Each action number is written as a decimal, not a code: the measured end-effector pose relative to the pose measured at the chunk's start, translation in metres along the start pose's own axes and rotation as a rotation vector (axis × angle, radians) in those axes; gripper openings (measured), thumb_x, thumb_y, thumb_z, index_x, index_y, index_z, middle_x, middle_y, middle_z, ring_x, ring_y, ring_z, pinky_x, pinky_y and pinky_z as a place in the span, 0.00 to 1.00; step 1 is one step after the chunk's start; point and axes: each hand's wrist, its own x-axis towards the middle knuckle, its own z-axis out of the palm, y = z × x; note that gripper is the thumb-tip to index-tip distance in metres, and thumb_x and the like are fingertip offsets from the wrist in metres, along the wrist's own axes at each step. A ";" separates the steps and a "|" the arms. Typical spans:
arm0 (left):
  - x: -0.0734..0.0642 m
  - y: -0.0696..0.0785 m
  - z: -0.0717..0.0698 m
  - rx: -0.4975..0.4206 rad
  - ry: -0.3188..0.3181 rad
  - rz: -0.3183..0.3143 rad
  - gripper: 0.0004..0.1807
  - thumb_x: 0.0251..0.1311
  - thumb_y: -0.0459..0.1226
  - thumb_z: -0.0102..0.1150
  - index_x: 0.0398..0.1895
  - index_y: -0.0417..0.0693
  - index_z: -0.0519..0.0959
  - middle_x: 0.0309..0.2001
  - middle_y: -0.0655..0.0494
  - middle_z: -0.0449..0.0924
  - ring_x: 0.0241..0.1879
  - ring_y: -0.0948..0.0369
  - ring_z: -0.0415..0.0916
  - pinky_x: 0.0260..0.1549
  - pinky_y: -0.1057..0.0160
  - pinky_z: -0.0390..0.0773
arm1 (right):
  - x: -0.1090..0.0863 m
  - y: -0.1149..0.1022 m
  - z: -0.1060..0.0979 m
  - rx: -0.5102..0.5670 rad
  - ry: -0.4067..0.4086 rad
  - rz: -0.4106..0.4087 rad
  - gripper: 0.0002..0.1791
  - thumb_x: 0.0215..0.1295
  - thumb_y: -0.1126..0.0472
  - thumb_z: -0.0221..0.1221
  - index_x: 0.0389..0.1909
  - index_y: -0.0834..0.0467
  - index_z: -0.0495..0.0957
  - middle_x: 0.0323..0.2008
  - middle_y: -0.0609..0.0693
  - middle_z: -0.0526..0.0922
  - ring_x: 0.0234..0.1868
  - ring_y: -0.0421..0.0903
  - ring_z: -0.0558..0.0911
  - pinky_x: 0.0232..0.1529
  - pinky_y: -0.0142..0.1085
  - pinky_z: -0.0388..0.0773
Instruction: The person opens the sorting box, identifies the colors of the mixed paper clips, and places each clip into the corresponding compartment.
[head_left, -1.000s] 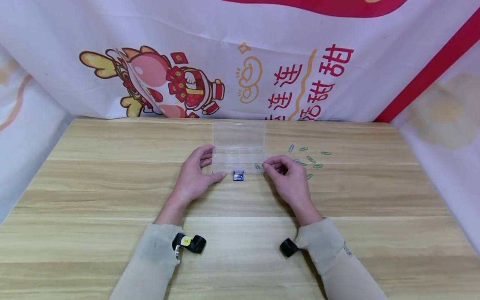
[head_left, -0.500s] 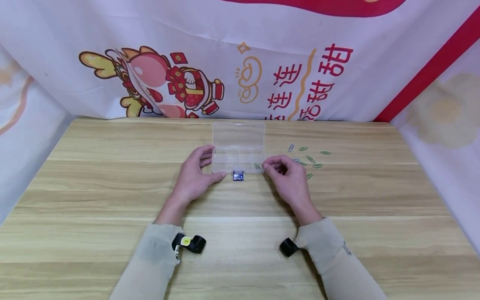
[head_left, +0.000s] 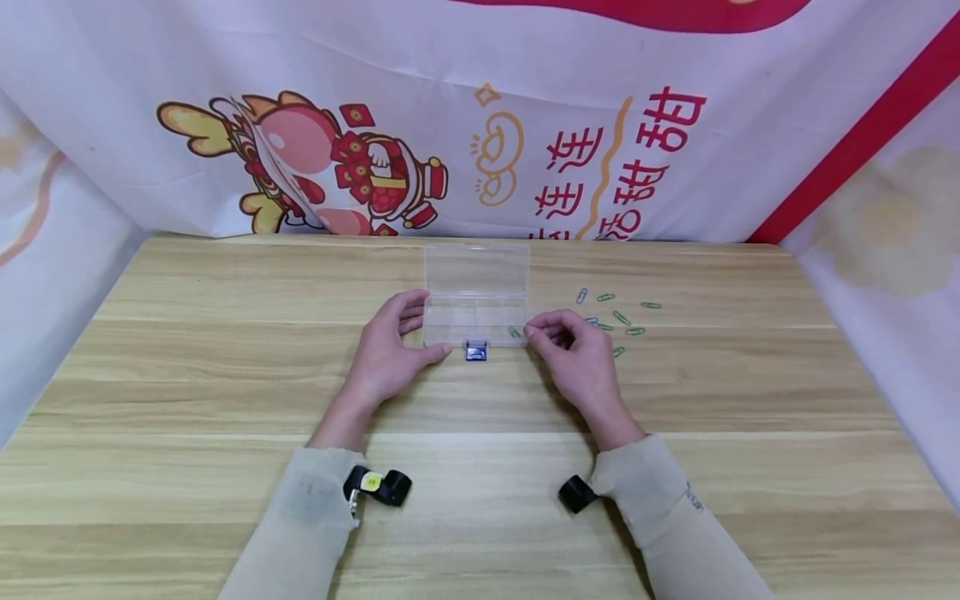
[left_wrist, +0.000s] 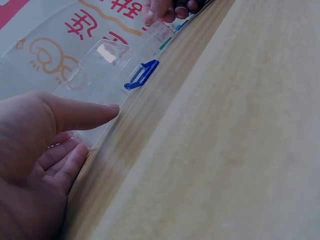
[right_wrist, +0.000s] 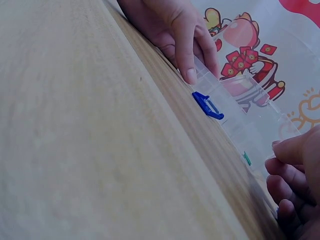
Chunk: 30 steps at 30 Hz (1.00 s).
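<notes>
A clear plastic compartment box point(head_left: 465, 313) lies on the table with its lid point(head_left: 477, 268) raised at the back. A blue latch point(head_left: 476, 351) juts from its front edge. My left hand point(head_left: 393, 346) grips the box's left end, thumb along the front and fingers at the side. At the right front corner, my right hand point(head_left: 576, 357) pinches the box's edge between thumb and index finger; its fingertips partly cover that corner. One green paper clip point(right_wrist: 247, 158) rests inside the right front compartment, seen through the wall in the right wrist view.
Several loose green paper clips point(head_left: 622, 318) and a blue paper clip point(head_left: 582, 296) lie on the wooden table point(head_left: 480, 500) right of the box, some partly behind my right hand. A white printed cloth point(head_left: 480, 125) hangs along the table's back edge.
</notes>
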 end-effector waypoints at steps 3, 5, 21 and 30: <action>0.000 0.000 -0.001 0.000 0.000 0.003 0.46 0.60 0.32 0.79 0.80 0.48 0.67 0.74 0.44 0.74 0.73 0.47 0.75 0.77 0.51 0.76 | 0.000 -0.001 0.000 -0.001 -0.001 -0.003 0.06 0.73 0.55 0.70 0.44 0.53 0.89 0.39 0.51 0.89 0.40 0.47 0.80 0.38 0.31 0.77; 0.000 0.001 -0.001 0.000 -0.003 0.007 0.46 0.60 0.32 0.79 0.80 0.48 0.66 0.74 0.44 0.74 0.74 0.47 0.75 0.77 0.50 0.76 | 0.000 -0.001 0.000 -0.003 -0.003 0.000 0.06 0.73 0.55 0.70 0.44 0.53 0.89 0.39 0.51 0.89 0.40 0.47 0.80 0.39 0.31 0.77; 0.000 0.002 -0.003 0.008 -0.028 -0.024 0.47 0.60 0.36 0.80 0.81 0.51 0.65 0.78 0.45 0.70 0.76 0.47 0.71 0.79 0.49 0.72 | 0.000 -0.001 0.002 -0.009 -0.001 0.015 0.06 0.73 0.55 0.69 0.44 0.52 0.88 0.39 0.51 0.88 0.40 0.47 0.80 0.39 0.32 0.77; -0.001 0.001 -0.003 0.000 -0.030 -0.026 0.46 0.61 0.36 0.79 0.80 0.51 0.66 0.77 0.45 0.71 0.76 0.47 0.72 0.79 0.49 0.73 | -0.002 0.003 -0.009 0.014 -0.013 0.046 0.08 0.74 0.54 0.69 0.47 0.52 0.88 0.44 0.50 0.87 0.44 0.46 0.80 0.43 0.31 0.80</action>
